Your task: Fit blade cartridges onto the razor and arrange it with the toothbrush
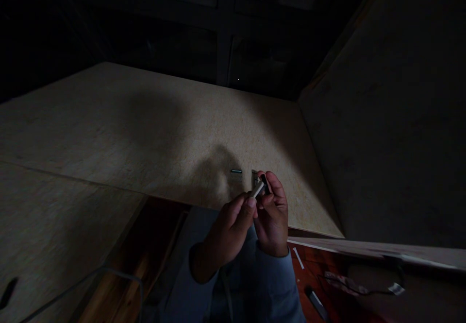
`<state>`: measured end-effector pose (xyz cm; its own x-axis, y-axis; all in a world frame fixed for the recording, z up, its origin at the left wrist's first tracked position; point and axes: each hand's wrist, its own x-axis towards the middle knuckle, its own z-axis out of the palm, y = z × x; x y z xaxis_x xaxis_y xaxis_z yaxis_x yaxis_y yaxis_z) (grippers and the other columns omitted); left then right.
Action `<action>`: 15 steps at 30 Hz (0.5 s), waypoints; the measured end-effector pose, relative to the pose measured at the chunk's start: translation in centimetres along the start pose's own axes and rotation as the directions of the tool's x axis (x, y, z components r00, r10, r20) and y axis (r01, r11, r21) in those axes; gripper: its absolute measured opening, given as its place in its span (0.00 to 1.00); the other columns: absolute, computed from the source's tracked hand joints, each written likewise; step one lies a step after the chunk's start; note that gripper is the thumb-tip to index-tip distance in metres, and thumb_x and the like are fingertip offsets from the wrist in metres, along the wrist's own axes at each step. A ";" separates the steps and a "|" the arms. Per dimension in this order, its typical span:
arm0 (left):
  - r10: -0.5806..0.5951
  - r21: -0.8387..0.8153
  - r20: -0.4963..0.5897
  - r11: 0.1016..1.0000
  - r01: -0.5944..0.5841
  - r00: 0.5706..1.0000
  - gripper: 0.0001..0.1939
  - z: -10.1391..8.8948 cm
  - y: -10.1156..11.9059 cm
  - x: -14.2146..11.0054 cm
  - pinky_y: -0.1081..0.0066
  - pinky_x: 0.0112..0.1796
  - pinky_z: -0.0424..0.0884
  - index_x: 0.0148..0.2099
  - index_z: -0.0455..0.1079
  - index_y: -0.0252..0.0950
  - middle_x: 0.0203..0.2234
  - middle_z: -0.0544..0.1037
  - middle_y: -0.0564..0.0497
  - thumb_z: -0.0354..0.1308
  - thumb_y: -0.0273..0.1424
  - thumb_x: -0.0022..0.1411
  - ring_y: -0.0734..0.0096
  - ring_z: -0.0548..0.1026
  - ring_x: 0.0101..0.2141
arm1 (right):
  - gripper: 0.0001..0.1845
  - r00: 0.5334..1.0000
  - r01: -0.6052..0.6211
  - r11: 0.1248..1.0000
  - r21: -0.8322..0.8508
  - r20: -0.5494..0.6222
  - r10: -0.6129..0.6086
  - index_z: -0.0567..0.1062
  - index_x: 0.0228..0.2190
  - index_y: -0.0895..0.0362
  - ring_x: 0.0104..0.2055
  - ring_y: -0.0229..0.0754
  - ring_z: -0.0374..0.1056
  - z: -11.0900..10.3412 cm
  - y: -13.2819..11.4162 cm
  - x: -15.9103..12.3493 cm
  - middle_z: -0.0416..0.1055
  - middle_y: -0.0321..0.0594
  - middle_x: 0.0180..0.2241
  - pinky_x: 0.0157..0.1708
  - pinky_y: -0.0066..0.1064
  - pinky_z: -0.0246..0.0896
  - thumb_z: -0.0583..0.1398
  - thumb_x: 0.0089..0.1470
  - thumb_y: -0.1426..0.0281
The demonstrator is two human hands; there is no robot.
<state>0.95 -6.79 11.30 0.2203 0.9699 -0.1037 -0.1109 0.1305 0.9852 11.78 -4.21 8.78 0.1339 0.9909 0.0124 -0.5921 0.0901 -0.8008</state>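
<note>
My left hand (229, 228) pinches a short, pale, narrow stick-like piece (257, 189) between thumb and fingers. The piece slants up to the right and its far end meets a small dark object (265, 183). That dark object sits in the closed fingers of my right hand (274, 211). Its kind is too dim to tell. Just beyond the hands, a small flat item with a dark marking (254, 175) lies on the table, partly covered by my fingers. A thin teal-edged clear item (236, 171) rests to its left.
The pale speckled tabletop (204, 109) runs to a dark window frame. A grey panel (393, 119) stands along the right. A cable (105, 268) curves at lower left. On the reddish floor lie a white strip (298, 258) and a dark elongated object (317, 303).
</note>
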 end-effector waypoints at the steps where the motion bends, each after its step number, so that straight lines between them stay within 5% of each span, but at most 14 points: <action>1: 0.000 -0.005 0.012 1.000 0.000 1.000 0.24 0.0 0.0 0.0 0.73 0.28 0.63 0.34 0.65 0.37 0.28 0.70 0.51 0.46 0.52 0.70 0.72 0.67 0.29 | 0.24 1.000 0.005 1.000 -0.015 -0.011 -0.005 0.78 0.48 0.46 0.49 0.45 0.74 -0.1 0.0 0.0 0.74 0.42 0.56 0.44 0.37 0.73 0.70 0.50 0.56; 11: -0.009 -0.093 0.056 0.996 0.014 0.998 0.24 0.2 0.6 -0.1 0.76 0.23 0.56 0.33 0.64 0.37 0.21 0.62 0.56 0.48 0.53 0.69 0.77 0.59 0.22 | 0.22 0.999 0.020 1.000 -0.018 -0.032 -0.021 0.78 0.48 0.45 0.48 0.42 0.73 0.1 0.0 -0.2 0.74 0.41 0.56 0.46 0.36 0.71 0.69 0.52 0.56; 15: 0.002 -0.180 0.016 0.984 0.001 1.000 0.26 0.0 1.3 -0.2 0.76 0.19 0.50 0.32 0.64 0.37 0.18 0.56 0.60 0.50 0.55 0.66 0.79 0.52 0.18 | 0.24 1.000 -0.008 0.998 0.063 0.001 0.008 0.79 0.46 0.45 0.41 0.40 0.72 1.2 -0.2 -0.5 0.76 0.39 0.52 0.37 0.31 0.69 0.72 0.47 0.55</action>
<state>0.77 -6.86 12.58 0.2358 0.9667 -0.0995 -0.2833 0.1663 0.9445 10.85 -4.56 9.62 0.1287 0.9917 0.0070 -0.6418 0.0886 -0.7617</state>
